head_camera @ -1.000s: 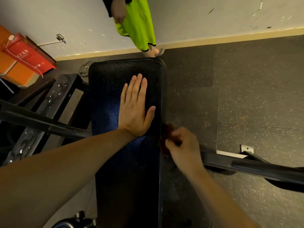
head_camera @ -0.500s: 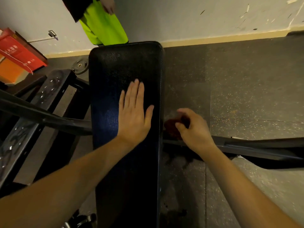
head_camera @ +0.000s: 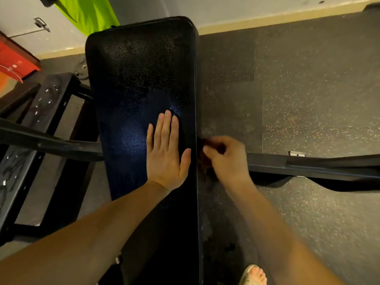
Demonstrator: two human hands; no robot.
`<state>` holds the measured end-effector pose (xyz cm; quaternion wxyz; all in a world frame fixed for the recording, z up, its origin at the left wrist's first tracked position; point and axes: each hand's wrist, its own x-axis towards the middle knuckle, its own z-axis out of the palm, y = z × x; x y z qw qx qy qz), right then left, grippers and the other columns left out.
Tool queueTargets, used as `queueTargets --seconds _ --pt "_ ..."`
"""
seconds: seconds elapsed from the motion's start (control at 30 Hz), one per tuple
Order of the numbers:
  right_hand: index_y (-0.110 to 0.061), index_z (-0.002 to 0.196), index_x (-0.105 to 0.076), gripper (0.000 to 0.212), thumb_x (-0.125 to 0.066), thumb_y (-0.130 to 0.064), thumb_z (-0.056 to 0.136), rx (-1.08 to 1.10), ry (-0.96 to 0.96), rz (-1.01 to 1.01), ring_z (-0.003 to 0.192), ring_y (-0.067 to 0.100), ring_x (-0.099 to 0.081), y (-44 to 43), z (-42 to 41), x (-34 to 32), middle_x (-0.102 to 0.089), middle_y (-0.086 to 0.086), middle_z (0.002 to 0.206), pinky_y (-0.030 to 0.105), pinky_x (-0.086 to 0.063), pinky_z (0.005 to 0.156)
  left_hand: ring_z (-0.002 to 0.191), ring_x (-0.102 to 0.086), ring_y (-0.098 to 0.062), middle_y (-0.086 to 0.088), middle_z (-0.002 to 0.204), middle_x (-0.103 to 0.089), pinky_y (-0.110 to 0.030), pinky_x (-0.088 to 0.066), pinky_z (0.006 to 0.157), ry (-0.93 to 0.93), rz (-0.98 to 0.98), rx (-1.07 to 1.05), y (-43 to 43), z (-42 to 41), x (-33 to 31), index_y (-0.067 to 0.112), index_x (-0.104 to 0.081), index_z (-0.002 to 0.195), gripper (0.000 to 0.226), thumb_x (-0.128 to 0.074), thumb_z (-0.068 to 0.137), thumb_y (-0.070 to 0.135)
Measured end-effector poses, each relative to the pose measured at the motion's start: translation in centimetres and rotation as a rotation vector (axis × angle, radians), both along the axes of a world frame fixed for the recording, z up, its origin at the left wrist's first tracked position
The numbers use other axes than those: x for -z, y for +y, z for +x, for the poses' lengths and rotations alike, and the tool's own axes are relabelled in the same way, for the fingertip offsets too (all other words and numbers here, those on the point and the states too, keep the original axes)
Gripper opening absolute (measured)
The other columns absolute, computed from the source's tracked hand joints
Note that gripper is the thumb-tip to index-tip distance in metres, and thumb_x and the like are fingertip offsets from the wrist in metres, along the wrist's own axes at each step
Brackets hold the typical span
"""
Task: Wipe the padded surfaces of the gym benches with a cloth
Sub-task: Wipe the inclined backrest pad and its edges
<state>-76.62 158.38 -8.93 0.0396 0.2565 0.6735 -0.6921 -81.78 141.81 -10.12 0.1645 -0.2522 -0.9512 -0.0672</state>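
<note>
A long black padded gym bench (head_camera: 141, 79) runs away from me down the middle of the head view. My left hand (head_camera: 167, 153) lies flat on its pad, fingers straight and pointing away from me. My right hand (head_camera: 227, 159) is just off the bench's right edge, fingers curled round a dark red cloth (head_camera: 205, 159) pressed against the side of the pad. Most of the cloth is hidden by the hand.
A black barbell (head_camera: 308, 167) crosses under the bench from left to right. A dark metal rack frame (head_camera: 41, 112) stands at the left. A red box (head_camera: 14, 60) sits at the far left by the wall. Someone in lime-green shorts (head_camera: 90, 11) stands behind the bench. My sandalled foot (head_camera: 254, 274) is at the bottom.
My view has shifted forward along the bench. My right hand has come in against the bench's right edge with the cloth. The left hand stays flat on the pad.
</note>
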Motion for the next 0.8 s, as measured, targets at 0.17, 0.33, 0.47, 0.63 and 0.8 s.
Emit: queueTargets --seconds 0.17,0.33,0.47,0.63,0.8 --pt "-0.020 0.096 -0.070 0.008 -0.069 -0.012 0.094 -0.069 -0.095 0.002 0.080 0.006 -0.071 -1.1 3.7 0.9 -0.073 -0.004 0.086 0.017 -0.056 0.069 0.159 -0.005 -0.032 -0.021 0.169 -0.012 -0.057 -0.009 0.127 0.001 -0.006 0.004 0.1 0.1 0.2 -0.004 -0.017 0.160 0.074 -0.029 0.103 0.042" --pt "-0.020 0.086 -0.070 0.007 -0.072 -0.016 0.091 -0.059 -0.025 0.087 0.071 0.004 -0.069 0.9 -0.6 -0.6 -0.071 -0.004 0.078 0.022 -0.055 0.065 0.159 -0.005 -0.032 -0.021 0.169 -0.012 -0.058 -0.010 0.126 0.002 -0.016 -0.003 0.0 -0.1 0.3 -0.004 -0.018 0.159 0.075 -0.028 0.102 0.043" --pt "-0.022 0.089 -0.067 0.010 -0.069 -0.013 0.094 -0.045 -0.020 0.031 0.072 -0.002 -0.067 -0.4 1.0 -0.5 -0.069 -0.007 0.077 0.012 -0.050 0.061 0.159 -0.005 -0.032 -0.021 0.169 -0.013 -0.057 -0.010 0.126 0.010 -0.008 0.000 0.1 -0.1 0.2 -0.005 -0.019 0.159 0.075 -0.029 0.102 0.042" --pt "-0.021 0.086 -0.069 0.011 -0.068 -0.011 0.093 -0.228 -0.197 0.065 0.077 0.010 -0.072 -0.1 3.2 1.3 -0.073 -0.001 0.081 0.030 -0.061 0.073 0.158 -0.007 -0.033 -0.021 0.169 -0.014 -0.058 -0.011 0.126 0.018 -0.009 0.002 0.1 0.0 0.3 -0.004 -0.019 0.159 0.074 -0.029 0.102 0.042" --pt "-0.022 0.086 -0.068 0.012 -0.067 -0.014 0.094 -0.019 0.026 0.084 0.068 0.003 -0.068 0.7 -1.6 -0.7 -0.069 -0.003 0.076 0.016 -0.054 0.060 0.159 -0.006 -0.032 -0.020 0.169 -0.012 -0.057 -0.010 0.127 0.022 -0.010 -0.003 0.1 -0.1 0.3 -0.003 -0.017 0.160 0.075 -0.027 0.102 0.044"
